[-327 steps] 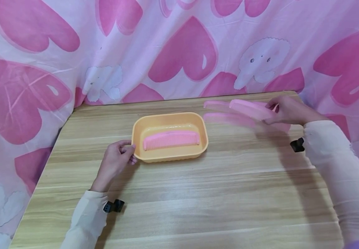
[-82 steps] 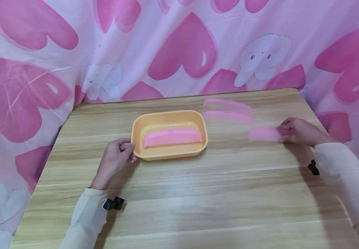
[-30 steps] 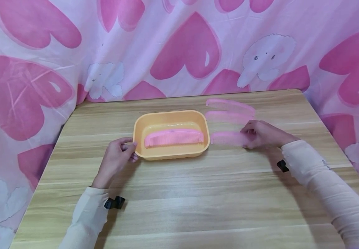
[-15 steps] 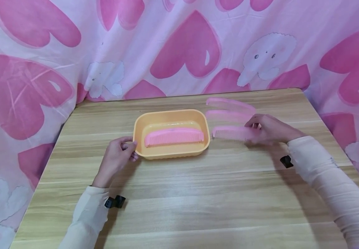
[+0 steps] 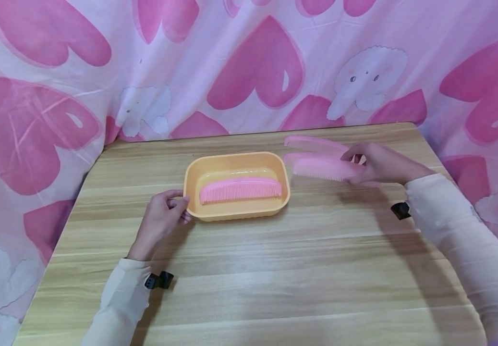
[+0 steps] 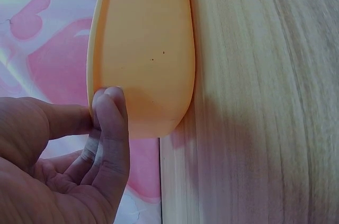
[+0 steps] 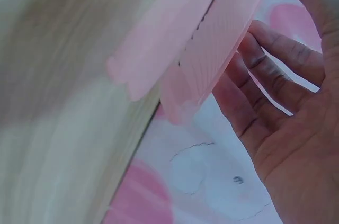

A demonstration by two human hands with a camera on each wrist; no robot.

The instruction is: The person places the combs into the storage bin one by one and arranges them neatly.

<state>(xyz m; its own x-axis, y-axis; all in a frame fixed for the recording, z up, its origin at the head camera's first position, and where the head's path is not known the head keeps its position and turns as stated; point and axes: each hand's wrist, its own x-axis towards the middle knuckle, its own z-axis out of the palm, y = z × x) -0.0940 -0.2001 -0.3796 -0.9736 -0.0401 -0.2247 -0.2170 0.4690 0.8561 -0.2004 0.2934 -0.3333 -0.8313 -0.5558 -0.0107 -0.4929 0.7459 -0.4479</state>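
Observation:
My right hand [image 5: 380,163] pinches a pink comb [image 5: 324,167], its teeth facing down and toward me, raised in front of two more pink combs. The back comb [image 5: 313,140] and the middle comb [image 5: 291,157] lie on the table, partly covered by the held comb and the hand. The right wrist view shows the held comb [image 7: 212,49] at my fingertips. At the left end of a yellow-orange plastic basin [image 5: 236,214], my left hand [image 5: 162,216] pinches the rim; the left wrist view shows thumb and fingers on its wall [image 6: 148,33]. Inside the basin lies another pink comb [image 5: 240,191].
The wood-grain table [image 5: 249,288] carries the basin left of the loose combs. A pink heart-patterned curtain [image 5: 255,72] hangs behind the table's back edge and along both sides. Each sleeve has a small black wrist camera, one of them the left camera [image 5: 159,280].
My right hand brought its comb from the right to beside the basin, then raised it and moved it back toward the other combs. The left hand and basin have stayed in place.

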